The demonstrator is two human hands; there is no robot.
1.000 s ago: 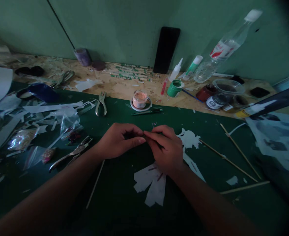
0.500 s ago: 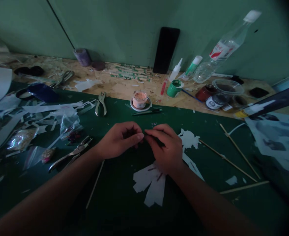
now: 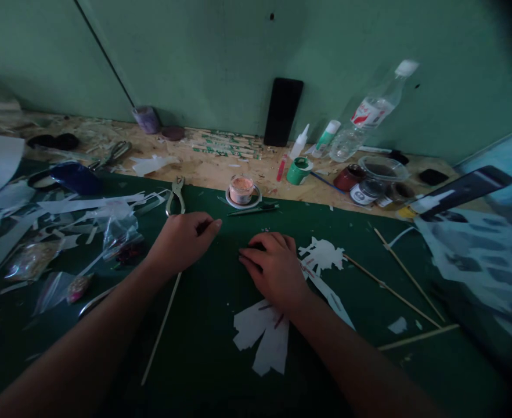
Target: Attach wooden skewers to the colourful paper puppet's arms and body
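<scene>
My left hand (image 3: 184, 241) is closed, fingers curled and thumb laid forward, just in front of the hole punch pliers (image 3: 176, 197). What it holds, if anything, is hidden. Right of it, my right hand (image 3: 277, 267) pinches thumb and forefinger together over the green mat. A tiny dark speck shows at those fingertips, too small to name. Under and beside my right wrist lie a white paper cutout with flared strips (image 3: 262, 337) and a jagged white cutout (image 3: 323, 253). A thin stick (image 3: 162, 328) lies below my left wrist.
An open jar of pinkish paint (image 3: 241, 188) stands beyond my hands, a dark pen (image 3: 253, 209) before it. Paper scraps and plastic bags (image 3: 121, 226) crowd the left. Thin sticks (image 3: 408, 276) lie right. A phone (image 3: 283, 110), green paint jar (image 3: 298, 171) and plastic bottle (image 3: 364, 122) stand behind.
My hands, whose fingertips met before, are now apart. The left hand has moved left towards the hole punch pliers; the right has shifted slightly left. The camera view has tilted up.
</scene>
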